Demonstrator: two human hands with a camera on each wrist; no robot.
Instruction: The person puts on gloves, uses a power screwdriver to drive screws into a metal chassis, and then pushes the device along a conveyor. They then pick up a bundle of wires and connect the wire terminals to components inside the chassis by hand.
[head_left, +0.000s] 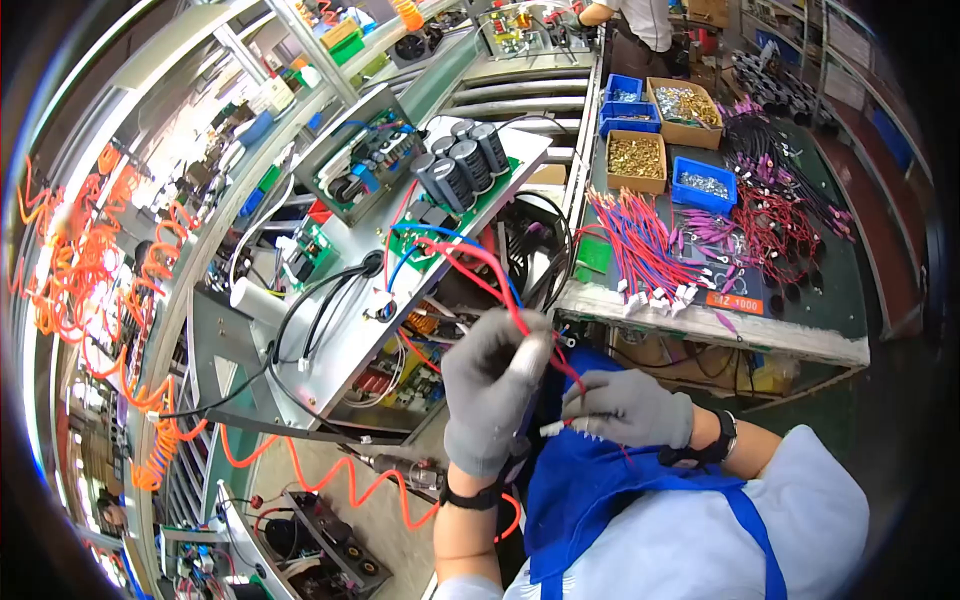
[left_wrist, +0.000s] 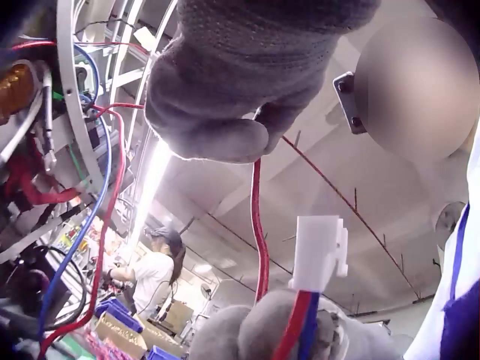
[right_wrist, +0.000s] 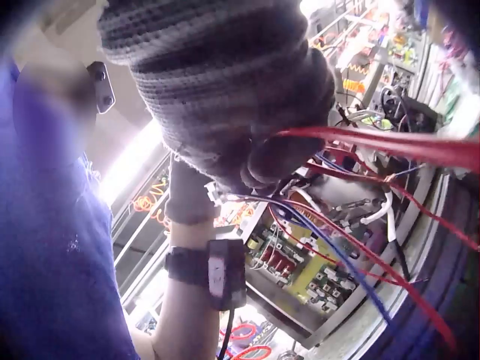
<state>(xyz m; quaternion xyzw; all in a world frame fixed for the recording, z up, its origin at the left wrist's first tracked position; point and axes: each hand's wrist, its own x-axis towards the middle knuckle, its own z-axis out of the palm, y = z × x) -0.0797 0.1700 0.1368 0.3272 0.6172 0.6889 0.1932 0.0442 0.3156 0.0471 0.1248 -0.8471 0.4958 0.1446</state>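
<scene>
Grey gloves cover both hands. In the head view the left hand point(head_left: 495, 390) grips red wires point(head_left: 490, 262) that lead from the open unit's board. To its right, the right hand point(head_left: 635, 408) pinches a red wire, with a white connector point(head_left: 553, 428) by its fingertips. The left wrist view has the left hand point(left_wrist: 240, 82) pinching a red wire point(left_wrist: 259, 225) that runs down to the other hand's fingers point(left_wrist: 255, 330); beside them a white connector point(left_wrist: 319, 251) bears red and blue wires. In the right wrist view the right hand point(right_wrist: 225, 90) holds red wire point(right_wrist: 375, 139).
An open unit with black capacitors point(head_left: 465, 165) on a green board stands left of the hands. At right, a bench point(head_left: 790, 330) holds wire bundles point(head_left: 640, 245), blue bins point(head_left: 703, 185) and boxes of metal parts point(head_left: 636, 160). Orange coiled hoses point(head_left: 330, 487) hang at left.
</scene>
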